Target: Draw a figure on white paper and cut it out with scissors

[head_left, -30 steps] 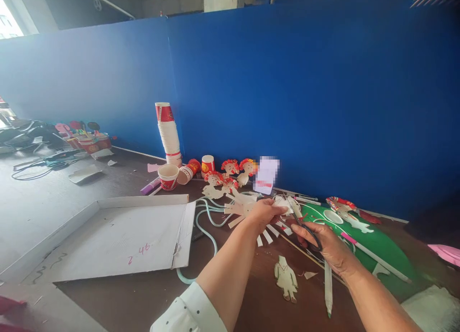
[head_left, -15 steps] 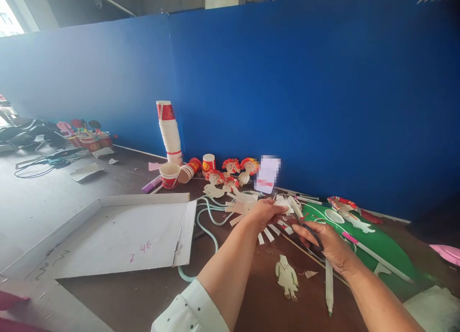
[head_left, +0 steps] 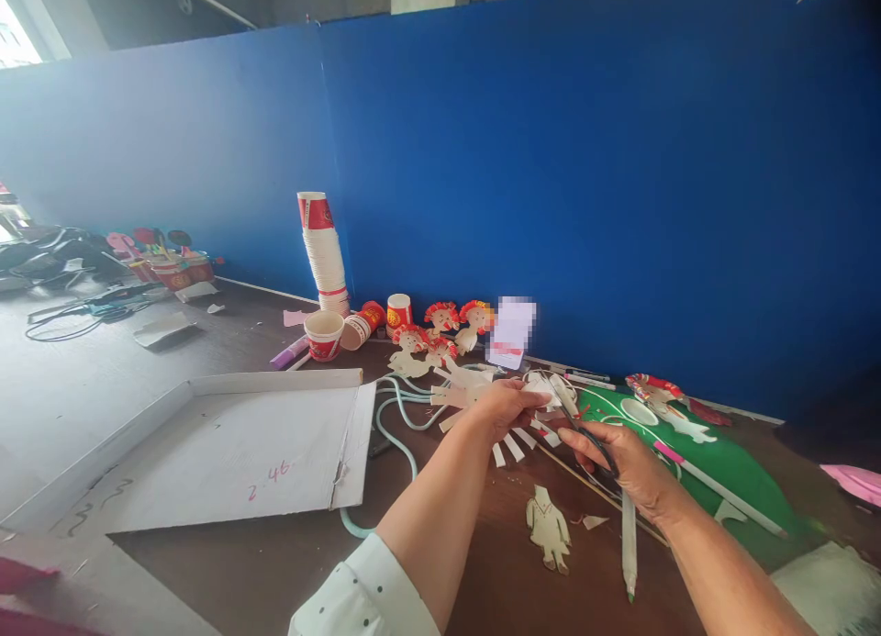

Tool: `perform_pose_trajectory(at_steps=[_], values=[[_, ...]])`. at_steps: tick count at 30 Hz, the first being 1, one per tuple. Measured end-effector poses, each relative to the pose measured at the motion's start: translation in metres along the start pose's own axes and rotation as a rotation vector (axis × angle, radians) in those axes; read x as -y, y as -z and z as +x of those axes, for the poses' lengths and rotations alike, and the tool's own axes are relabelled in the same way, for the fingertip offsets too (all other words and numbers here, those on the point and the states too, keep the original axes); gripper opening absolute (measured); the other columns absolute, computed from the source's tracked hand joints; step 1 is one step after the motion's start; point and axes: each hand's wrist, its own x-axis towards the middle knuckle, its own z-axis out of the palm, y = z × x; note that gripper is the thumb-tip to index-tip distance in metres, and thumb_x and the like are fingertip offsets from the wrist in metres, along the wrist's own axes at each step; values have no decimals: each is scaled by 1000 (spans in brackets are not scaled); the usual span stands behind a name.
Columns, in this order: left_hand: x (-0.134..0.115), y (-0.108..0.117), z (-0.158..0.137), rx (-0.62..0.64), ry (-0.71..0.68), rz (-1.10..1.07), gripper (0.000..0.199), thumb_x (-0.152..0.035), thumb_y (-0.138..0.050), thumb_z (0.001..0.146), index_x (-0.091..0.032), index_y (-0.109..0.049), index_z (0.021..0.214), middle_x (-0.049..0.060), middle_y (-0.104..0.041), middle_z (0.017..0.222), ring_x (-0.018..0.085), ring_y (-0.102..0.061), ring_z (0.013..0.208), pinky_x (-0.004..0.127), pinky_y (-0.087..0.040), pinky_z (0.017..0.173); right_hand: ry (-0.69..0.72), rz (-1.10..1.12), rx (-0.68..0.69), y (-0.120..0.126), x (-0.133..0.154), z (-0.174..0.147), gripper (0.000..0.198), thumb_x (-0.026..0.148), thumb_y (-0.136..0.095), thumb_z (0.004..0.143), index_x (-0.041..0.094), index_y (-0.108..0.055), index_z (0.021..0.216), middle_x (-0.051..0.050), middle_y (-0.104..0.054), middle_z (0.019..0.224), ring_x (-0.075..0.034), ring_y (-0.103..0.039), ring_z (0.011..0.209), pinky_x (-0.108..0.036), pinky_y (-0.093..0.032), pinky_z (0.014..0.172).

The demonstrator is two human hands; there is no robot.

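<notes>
My left hand [head_left: 510, 407] pinches a small white paper piece [head_left: 538, 394], partly hidden behind the fingers. Black-handled scissors [head_left: 603, 447] are in my right hand [head_left: 637, 471], with fingers through the loops. Their blades reach up and left to the paper; how far apart they are is hard to make out. Below the hands, a paper cutout figure [head_left: 549, 532] lies on the dark table beside a small paper scrap [head_left: 595, 522]. A white marker [head_left: 629, 553] with a green tip lies under my right hand. Fringed white paper [head_left: 460, 385] spreads out left of my left hand.
A shallow white cardboard tray [head_left: 227, 457] takes up the left side. Stacked paper cups [head_left: 323, 260] stand by the blue partition [head_left: 585, 159], near loose cups and figures with red paper hair [head_left: 413, 340]. A pale cord [head_left: 406, 434] winds between. Green sheet [head_left: 743, 485] lies right.
</notes>
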Motion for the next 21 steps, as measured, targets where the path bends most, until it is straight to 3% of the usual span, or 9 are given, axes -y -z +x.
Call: perform_pose_trajectory(at_steps=[10,16,21], values=[[-1,-4,-2,-37,27,-46,26,-22,-78,59,-13,-54,66,-2,-53,56,3,-40,47,18,-29,44,1,-19,-44,-2,-3,1,30,43,-63,77,18,-60,60,3,-49,53,-12,-44,55,-24,-33,53],[-1,-6,-2,-38,22,-81,24,-19,-77,61,-12,-55,68,-2,-53,55,3,-40,45,17,-28,42,6,15,-65,-6,-5,3,37,46,-61,78,19,-56,54,2,-50,54,-12,-44,55,-24,-34,53],[1,-7,2,3,73,-187,25,-18,-77,61,-12,-54,69,-1,-54,56,2,-39,43,15,-30,41,15,13,-78,-7,-7,4,29,47,-59,80,21,-62,69,3,-53,58,-13,-46,58,-25,-35,56]])
